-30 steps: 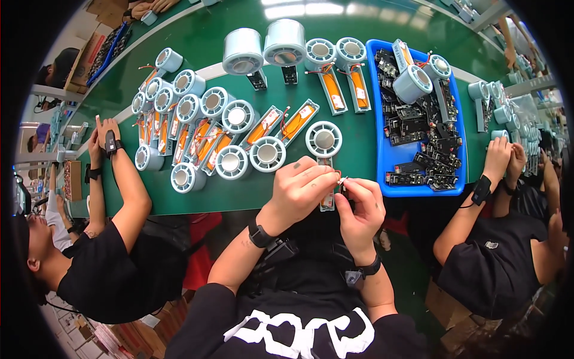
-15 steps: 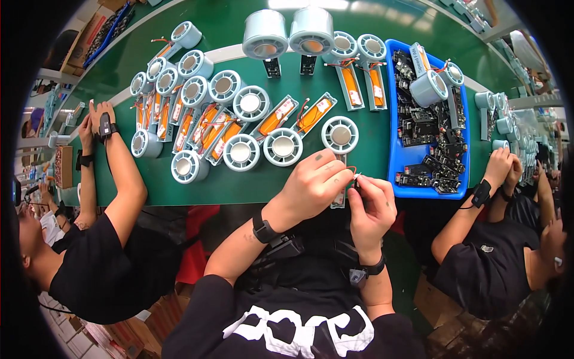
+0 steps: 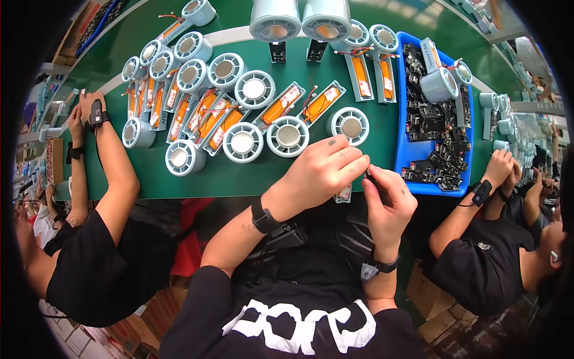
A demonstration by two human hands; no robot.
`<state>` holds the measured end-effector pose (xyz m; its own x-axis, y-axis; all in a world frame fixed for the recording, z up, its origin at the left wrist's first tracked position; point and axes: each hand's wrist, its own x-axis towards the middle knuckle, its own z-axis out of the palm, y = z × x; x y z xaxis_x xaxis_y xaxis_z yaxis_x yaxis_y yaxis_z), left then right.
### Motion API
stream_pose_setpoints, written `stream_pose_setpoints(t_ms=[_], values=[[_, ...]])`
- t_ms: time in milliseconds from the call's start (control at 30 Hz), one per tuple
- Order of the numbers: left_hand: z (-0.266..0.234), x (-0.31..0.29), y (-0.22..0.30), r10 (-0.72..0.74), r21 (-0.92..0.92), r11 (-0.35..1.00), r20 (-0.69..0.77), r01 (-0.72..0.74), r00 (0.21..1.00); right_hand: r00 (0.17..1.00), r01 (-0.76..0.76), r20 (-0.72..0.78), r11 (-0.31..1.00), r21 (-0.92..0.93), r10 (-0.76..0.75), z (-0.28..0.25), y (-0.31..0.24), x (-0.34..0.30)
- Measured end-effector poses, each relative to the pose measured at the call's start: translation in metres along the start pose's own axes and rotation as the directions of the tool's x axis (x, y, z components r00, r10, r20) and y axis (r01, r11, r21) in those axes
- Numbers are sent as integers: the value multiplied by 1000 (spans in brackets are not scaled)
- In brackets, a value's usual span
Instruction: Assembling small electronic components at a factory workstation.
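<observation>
Just beyond my hands lies a pale blue handheld fan, round head away from me, its handle mostly hidden under my left hand. My left hand is closed, fingers curled and thumb side toward the right hand; what it grips is hidden. My right hand pinches a small dark piece between thumb and fingertips, close against the left fingertips. The handle's near end shows below the left hand, at the table edge.
Several open fans with orange batteries and red wires lie to the left on the green table. A blue tray of black circuit boards stands right. Two larger fan heads stand at the back. Co-workers sit either side.
Both hands have shifted slightly right in the picture, along with the view. The red wire and pale tip seen between my fingers are now hidden; a dark piece shows there.
</observation>
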<state>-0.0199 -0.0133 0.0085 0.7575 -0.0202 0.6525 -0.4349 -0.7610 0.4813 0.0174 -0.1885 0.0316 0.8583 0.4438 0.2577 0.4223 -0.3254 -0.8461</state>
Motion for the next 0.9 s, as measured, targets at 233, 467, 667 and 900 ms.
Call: stream_pose_setpoints(t_ms=[233,467,667,900], values=[[0,-1,-2,49,41,998,33,-51,998,989,47,144,997,-61,-38,-14,-4,15],[-3,3,-6,70,71,994,114,-78,991,973,83,224,988,-132,-52,-21,-13,25],[-4,4,-10,77,-4,997,89,-77,993,957,157,268,972,-172,-107,-24,-17,31],[-9,3,5,23,-9,1000,0,-23,1000,980,-33,195,999,-27,38,-20,-13,25]])
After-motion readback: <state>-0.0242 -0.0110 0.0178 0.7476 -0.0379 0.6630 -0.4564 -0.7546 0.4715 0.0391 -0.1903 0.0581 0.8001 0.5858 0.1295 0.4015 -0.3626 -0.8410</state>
